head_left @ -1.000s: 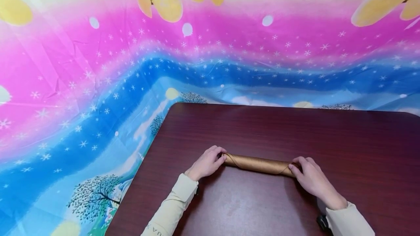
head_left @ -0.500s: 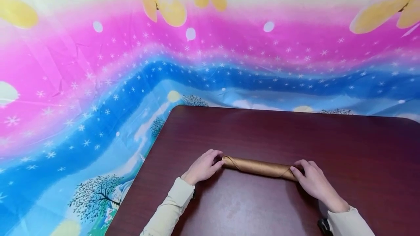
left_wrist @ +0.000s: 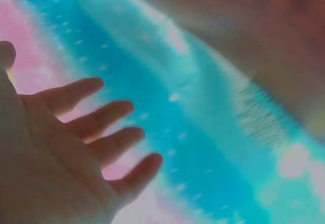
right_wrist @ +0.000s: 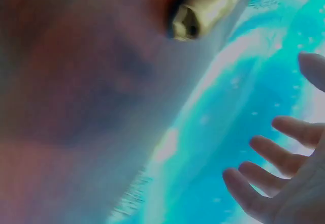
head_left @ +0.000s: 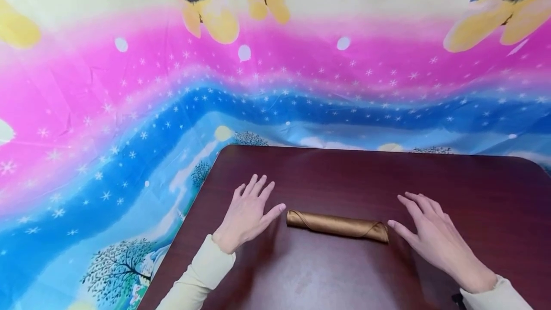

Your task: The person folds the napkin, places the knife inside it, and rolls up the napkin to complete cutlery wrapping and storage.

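Neither hand holds anything just now. Both the left hand (head_left: 246, 214) and the right hand (head_left: 435, 238) lie flat with fingers spread and straight, one off each end of the roll (head_left: 337, 225), close beside it but, as far as the head view shows, not touching. The wrist views agree: each shows splayed fingers with nothing between them.

That roll is a gold, satiny cloth wound into a tight tube, lying crosswise near the front of the table (head_left: 344, 176), roughly midway between the hands. A diagonal fold edge shows at each end.

By its look it is light, soft and slippery; the sheen suggests a smooth weave that could slide on the polished wood and unwind if lifted carelessly. It would probably sag if picked up by one end. A safer hold seems to be around the middle or at both ends together, pressing on the outer flap.

Behind the table hangs a bright sheet (head_left: 129, 109).
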Motion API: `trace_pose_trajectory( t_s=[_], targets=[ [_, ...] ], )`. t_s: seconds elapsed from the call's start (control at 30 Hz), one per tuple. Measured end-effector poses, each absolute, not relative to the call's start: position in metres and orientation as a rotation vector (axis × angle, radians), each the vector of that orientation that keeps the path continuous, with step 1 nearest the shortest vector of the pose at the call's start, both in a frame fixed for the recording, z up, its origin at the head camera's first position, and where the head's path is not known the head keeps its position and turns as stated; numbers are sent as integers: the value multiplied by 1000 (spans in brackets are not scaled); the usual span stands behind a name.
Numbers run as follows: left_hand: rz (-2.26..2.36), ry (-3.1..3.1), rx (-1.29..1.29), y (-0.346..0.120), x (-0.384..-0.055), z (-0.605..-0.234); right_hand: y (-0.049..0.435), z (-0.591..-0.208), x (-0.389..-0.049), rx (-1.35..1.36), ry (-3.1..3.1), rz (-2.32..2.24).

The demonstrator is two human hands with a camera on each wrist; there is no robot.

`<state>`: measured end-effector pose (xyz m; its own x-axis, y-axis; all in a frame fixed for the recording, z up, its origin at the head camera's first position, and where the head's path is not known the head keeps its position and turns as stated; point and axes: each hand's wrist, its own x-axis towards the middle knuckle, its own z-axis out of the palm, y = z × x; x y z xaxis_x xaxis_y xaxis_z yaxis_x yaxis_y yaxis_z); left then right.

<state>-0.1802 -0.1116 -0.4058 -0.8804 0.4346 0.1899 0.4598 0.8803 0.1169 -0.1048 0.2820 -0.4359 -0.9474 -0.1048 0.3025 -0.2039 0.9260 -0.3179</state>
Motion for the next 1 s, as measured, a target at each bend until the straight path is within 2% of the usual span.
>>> trace_pose_trajectory(
  t_s=[0.37, 0.67, 1.0],
  targets=[
    [-141, -2810, -606, -101, -139, -370, 264, -396, -80, 313, -2660, 375],
    [-59, -2813, -548, -98, -120, -363, 255, -404, -68, 304, -2726, 325],
    [-53, -2849, -557, -99, -121, -369, 261, -412, -68, 280, -2743, 330]
  ],
)
